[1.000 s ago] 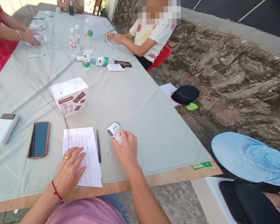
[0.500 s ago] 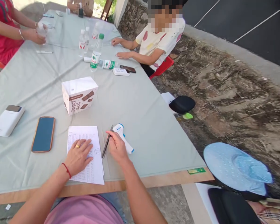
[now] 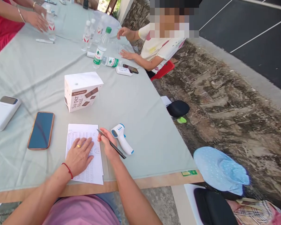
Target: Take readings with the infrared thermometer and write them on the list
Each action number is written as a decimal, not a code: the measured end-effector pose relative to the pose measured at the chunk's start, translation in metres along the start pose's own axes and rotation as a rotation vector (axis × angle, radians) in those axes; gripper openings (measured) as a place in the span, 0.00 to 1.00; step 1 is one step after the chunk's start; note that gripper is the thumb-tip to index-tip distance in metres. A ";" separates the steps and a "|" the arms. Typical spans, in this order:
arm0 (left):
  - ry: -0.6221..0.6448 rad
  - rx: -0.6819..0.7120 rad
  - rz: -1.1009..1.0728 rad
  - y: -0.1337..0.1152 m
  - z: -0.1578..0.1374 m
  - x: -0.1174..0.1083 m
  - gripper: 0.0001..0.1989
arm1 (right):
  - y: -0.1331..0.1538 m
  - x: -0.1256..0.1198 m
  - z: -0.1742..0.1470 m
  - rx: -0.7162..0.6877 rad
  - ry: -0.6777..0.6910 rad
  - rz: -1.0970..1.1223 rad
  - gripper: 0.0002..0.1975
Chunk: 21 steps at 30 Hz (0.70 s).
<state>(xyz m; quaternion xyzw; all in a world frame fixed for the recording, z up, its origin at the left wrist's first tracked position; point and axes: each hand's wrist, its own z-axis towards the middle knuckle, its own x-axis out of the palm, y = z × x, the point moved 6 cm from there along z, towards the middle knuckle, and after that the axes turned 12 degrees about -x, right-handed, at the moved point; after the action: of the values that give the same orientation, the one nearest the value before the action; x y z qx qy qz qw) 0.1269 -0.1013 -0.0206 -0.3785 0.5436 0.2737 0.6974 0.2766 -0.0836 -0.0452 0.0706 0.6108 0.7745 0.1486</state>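
Note:
My left hand [image 3: 80,156] lies flat on a printed sheet of paper [image 3: 84,178], its fingers stretched out. At least one more sheet shows beneath it. My right hand [image 3: 108,144] grips a black pen [image 3: 117,149], just past the sheet's right edge; one end of the pen points up-left over the paper and the other down-right. Right beside that hand, a white and blue infrared thermometer [image 3: 124,140] rests on the table. To the left of the paper lies a phone [image 3: 41,130] in an orange-brown case.
A white box [image 3: 83,92] stands beyond the paper, a white power bank [image 3: 4,112] at far left. Farther off are a green-capped water bottle [image 3: 100,50] and several other bottles. People sit at the left and far right. A blue hat [image 3: 220,168] lies off the table's right edge.
My right hand has shifted left toward the paper and turned the pen, uncovering the thermometer. My left hand has stayed on the sheet. The person at left has let go of a bottle.

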 end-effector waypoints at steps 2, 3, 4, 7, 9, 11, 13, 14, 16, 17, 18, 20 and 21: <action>0.004 0.008 0.003 -0.001 0.000 0.001 0.21 | -0.007 0.000 0.000 0.024 -0.021 -0.026 0.13; 0.007 0.011 0.004 -0.001 0.000 0.002 0.22 | -0.011 -0.001 -0.001 0.032 -0.042 -0.054 0.12; 0.010 0.011 0.005 -0.002 0.000 0.002 0.22 | -0.013 -0.002 -0.002 0.037 -0.065 -0.087 0.10; 0.013 -0.006 0.008 -0.004 0.001 0.003 0.22 | -0.015 -0.005 -0.006 0.038 -0.128 -0.139 0.07; 0.011 -0.022 0.009 -0.005 0.002 0.002 0.22 | -0.015 -0.004 -0.007 0.045 -0.144 -0.117 0.08; 0.014 -0.034 0.004 -0.005 0.003 0.002 0.22 | -0.013 0.000 -0.007 0.059 -0.120 -0.100 0.09; 0.020 -0.036 -0.009 -0.006 0.004 0.002 0.22 | -0.012 0.002 -0.007 0.065 -0.097 -0.124 0.08; 0.022 -0.036 -0.018 -0.006 0.004 0.002 0.22 | -0.011 0.002 -0.007 0.063 -0.099 -0.148 0.07; 0.022 -0.032 -0.030 -0.006 0.004 0.002 0.22 | -0.010 0.001 -0.007 0.045 -0.113 -0.211 0.06; 0.021 -0.031 -0.032 -0.006 0.004 0.002 0.22 | -0.010 0.001 -0.007 0.033 -0.118 -0.246 0.06; 0.020 -0.030 -0.032 -0.006 0.004 0.002 0.22 | -0.009 0.001 -0.007 0.020 -0.120 -0.280 0.05; 0.023 -0.031 -0.035 -0.006 0.005 0.002 0.21 | -0.008 0.002 -0.007 -0.010 -0.110 -0.334 0.03; 0.027 -0.032 -0.038 -0.006 0.005 0.002 0.21 | -0.007 0.002 -0.006 -0.024 -0.101 -0.350 0.03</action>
<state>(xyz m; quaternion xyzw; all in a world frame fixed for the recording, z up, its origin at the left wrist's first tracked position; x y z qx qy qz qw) 0.1346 -0.1006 -0.0209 -0.4037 0.5412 0.2637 0.6889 0.2733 -0.0874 -0.0537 0.0001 0.5963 0.7395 0.3124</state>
